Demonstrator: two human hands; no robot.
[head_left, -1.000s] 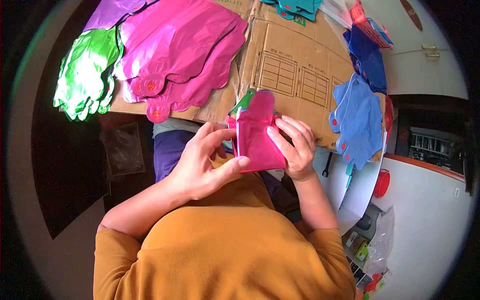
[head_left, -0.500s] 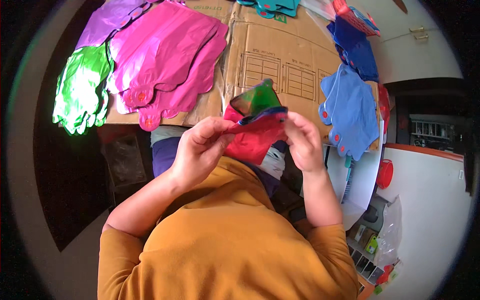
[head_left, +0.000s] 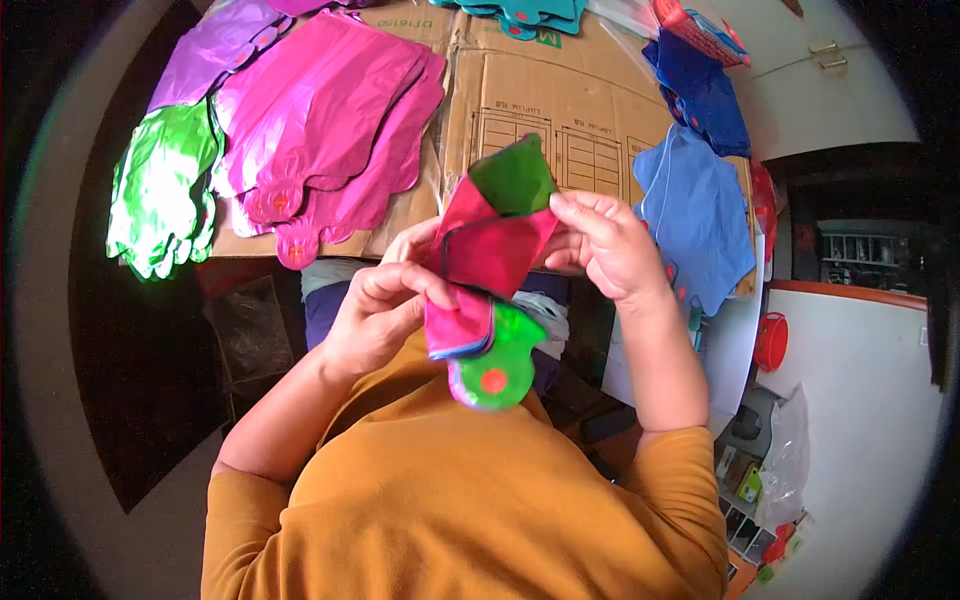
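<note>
In front of my chest I hold a folded pink-and-green foil piece (head_left: pixel 495 250), which looks like a flat, uninflated foil balloon. Its green upper corner points up. A rounded green tab (head_left: pixel 493 380) with a red dot hangs at its lower end. My left hand (head_left: pixel 385 310) pinches the piece at its left side, thumb and fingers closed on the pink layers. At the upper right edge, the thumb and fingers of my right hand (head_left: pixel 610 240) close on the foil. How the layers join inside the fold is hidden.
A flattened cardboard sheet (head_left: pixel 530 85) covers the table ahead. On it lie stacks of similar foil pieces: magenta (head_left: pixel 330 110), shiny green (head_left: pixel 165 180), purple (head_left: pixel 210 60), teal (head_left: pixel 530 15), dark blue (head_left: pixel 695 90) and light blue (head_left: pixel 690 210). A red basket (head_left: pixel 770 342) is at the right.
The foil piece has been opened out and turned, so its green tab now hangs below. My left hand has shifted slightly downward, and my right hand has turned palm-inward along its edge.
</note>
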